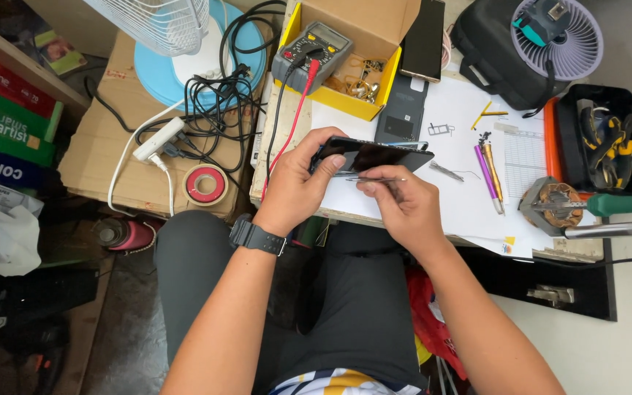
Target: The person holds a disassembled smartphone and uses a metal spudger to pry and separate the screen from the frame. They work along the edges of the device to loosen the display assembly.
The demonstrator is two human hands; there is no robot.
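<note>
White paper covers the counter [469,212], and just above its near edge a black smartphone [374,155] is held flat. Left hand [297,183] grasps its left end, while right hand [396,201] pinches thin metal tweezers [374,179] against the phone's lower edge. Behind stands a multimeter [312,51] in a yellow box [352,102].

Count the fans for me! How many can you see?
2. A white fan on a blue base stands at the top left; a small purple fan lies at the top right. Others may be out of view.
</note>
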